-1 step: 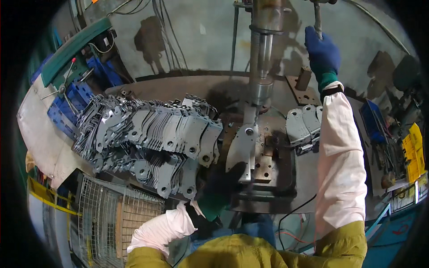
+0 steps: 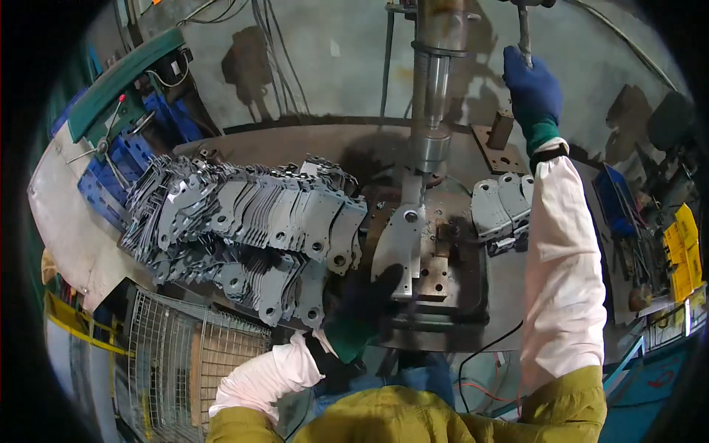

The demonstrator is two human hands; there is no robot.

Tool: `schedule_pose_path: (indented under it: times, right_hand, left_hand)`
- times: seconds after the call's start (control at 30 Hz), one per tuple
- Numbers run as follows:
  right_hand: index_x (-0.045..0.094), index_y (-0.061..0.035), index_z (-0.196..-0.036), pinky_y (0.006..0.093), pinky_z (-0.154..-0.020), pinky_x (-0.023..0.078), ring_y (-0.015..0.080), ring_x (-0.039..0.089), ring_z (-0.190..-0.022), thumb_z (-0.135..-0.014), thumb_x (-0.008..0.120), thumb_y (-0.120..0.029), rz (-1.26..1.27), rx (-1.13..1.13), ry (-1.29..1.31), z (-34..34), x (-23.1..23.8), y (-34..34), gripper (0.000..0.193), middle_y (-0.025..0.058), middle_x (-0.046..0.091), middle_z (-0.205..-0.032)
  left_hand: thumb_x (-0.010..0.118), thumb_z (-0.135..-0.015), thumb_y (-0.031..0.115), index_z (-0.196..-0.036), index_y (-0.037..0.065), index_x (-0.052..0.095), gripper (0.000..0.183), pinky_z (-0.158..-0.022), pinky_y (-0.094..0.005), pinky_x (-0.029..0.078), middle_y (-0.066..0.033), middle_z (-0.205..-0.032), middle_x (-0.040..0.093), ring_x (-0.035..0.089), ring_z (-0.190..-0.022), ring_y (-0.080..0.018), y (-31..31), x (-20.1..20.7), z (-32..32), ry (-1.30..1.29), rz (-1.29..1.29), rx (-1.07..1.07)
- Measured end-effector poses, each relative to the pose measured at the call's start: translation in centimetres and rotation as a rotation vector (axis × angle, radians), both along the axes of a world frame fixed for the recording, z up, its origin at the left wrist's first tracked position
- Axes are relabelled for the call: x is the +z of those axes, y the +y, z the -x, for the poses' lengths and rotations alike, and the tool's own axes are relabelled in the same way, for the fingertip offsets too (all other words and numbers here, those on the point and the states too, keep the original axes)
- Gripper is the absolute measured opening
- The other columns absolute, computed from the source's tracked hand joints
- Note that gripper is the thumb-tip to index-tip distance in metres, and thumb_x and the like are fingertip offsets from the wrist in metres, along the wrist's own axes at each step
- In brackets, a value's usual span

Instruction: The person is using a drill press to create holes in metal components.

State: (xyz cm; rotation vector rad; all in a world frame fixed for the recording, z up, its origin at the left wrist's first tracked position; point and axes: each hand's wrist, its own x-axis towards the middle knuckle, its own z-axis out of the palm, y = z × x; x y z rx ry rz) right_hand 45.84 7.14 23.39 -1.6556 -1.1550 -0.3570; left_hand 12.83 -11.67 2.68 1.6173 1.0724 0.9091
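A grey metal plate [image 2: 397,251] with a round hole near its top lies on the metal fixture block [image 2: 434,284] under the drill press spindle [image 2: 434,144]. The drill bit [image 2: 422,193] reaches down close to the plate's upper end; whether it touches cannot be made out. My left hand [image 2: 362,303], in a dark glove and deep shadow, grips the plate's lower left edge. One finger lies over the plate; the others are hard to see. Up at the right, my right hand [image 2: 532,87] in a blue glove is closed round the drill press lever [image 2: 525,33].
Stacked grey plates [image 2: 281,214] cover the table's left side. More plates [image 2: 502,204] lie right of the fixture. A steel block on a base [image 2: 501,140] stands behind. Wire basket [image 2: 199,354] is at lower left, yellow bin [image 2: 683,255] far right. A black cable [image 2: 487,344] hangs in front.
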Motion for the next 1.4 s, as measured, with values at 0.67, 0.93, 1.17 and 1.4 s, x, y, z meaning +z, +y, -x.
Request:
schedule_pose_path:
  times: [0.67,0.93,1.17,1.4]
  right_hand:
    - [0.066,-0.0037,-0.083,0.0332,-0.061,0.048,0.015,0.061,-0.062,-0.086,0.063,-0.058,0.107,0.429,0.331,2.8,0.3,-6.6,0.055,0.0046,0.063,-0.067]
    - [0.067,-0.001,-0.09,0.0325,-0.066,0.048,0.0152,0.062,-0.066,-0.087,0.065,-0.054,0.051,0.249,0.157,0.9,-0.5,-3.8,0.053,0.0064,0.066,-0.071]
    - [0.067,-0.0014,-0.09,0.0314,-0.066,0.048,0.0149,0.062,-0.067,-0.088,0.064,-0.052,0.008,0.198,0.128,0.3,-1.2,-2.0,0.051,0.0061,0.067,-0.073]
    - [0.069,-0.0054,-0.096,0.0378,-0.074,0.049,0.0252,0.063,-0.079,-0.088,0.058,-0.058,0.025,0.132,0.082,0.0,-1.2,-1.5,0.054,0.0116,0.069,-0.083]
  left_hand:
    - [0.058,-0.096,0.02,-0.13,0.009,0.064,0.035,-0.095,-0.0367,0.052,-0.0156,-0.123,0.066,0.064,-0.112,-0.028,14.6,-2.8,3.9,0.43,-0.656,-0.319]
    - [0.061,-0.093,0.013,-0.125,0.01,0.067,0.033,-0.094,-0.0366,0.052,-0.0135,-0.118,0.069,0.067,-0.107,-0.0298,16.9,-2.8,2.5,0.411,-0.913,-0.346]
    - [0.06,-0.092,0.011,-0.123,0.009,0.067,0.031,-0.096,-0.0377,0.052,-0.0139,-0.12,0.068,0.064,-0.11,-0.0327,16.4,-2.3,3.4,0.485,-0.882,-0.283]
    - [0.062,-0.086,0.008,-0.124,0.009,0.068,0.039,-0.099,-0.0389,0.051,-0.0139,-0.123,0.068,0.064,-0.114,-0.0319,17.7,-2.5,3.7,0.546,-0.917,-0.322]
